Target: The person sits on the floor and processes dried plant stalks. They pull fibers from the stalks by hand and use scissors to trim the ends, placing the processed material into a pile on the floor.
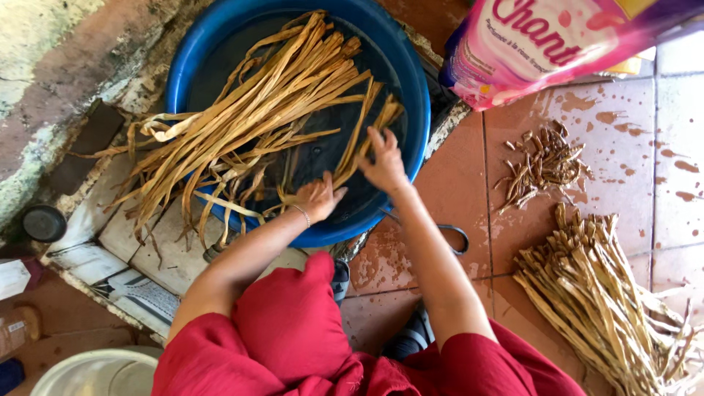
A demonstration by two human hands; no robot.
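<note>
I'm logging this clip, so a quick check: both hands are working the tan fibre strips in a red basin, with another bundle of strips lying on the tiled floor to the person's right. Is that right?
Not quite: the basin is blue, not red; the red is the person's clothing. The head view shows it. The rest stands: the left hand and right hand are on the tan fibre strips in the basin, and another bundle lies on the tiled floor to the person's right.

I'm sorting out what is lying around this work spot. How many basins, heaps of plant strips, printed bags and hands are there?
Blue basin: 1
Heaps of tan strips, one in the basin, one long bundle and one small pile on the tiles: 3
Pink printed bag: 1
Hands, left hand and right hand: 2
Total: 7
</note>
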